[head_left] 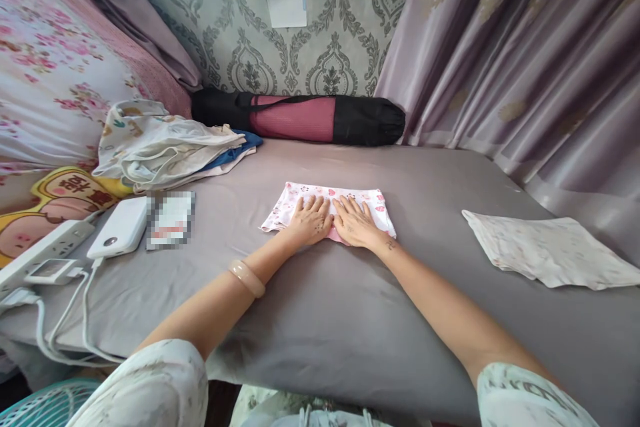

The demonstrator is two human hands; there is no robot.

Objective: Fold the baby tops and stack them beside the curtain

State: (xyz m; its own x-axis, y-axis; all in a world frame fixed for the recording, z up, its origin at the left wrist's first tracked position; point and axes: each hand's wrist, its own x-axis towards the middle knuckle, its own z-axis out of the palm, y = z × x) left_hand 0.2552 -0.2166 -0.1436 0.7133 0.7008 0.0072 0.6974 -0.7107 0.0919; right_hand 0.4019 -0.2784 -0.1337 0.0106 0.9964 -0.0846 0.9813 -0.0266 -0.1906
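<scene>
A folded white cloth garment (295,195) with pink and red prints lies flat on the grey sheet (320,307), at the middle of the view. My left hand (313,219) rests palm down on its left half, fingers stretched out. On the right half lies my right hand (354,219), also flat with its fingers spread. The thumbs of the two hands nearly meet. Parts of the garment under both palms are hidden, so I cannot tell its exact kind.
Another folded pale cloth (545,247) lies at the right. Piled clothes (170,143) sit back left, by a rolled mat bag (300,119) along the wall. A power bank (120,227), a blurred packet (171,220), a power strip (47,253) and cables occupy the left edge.
</scene>
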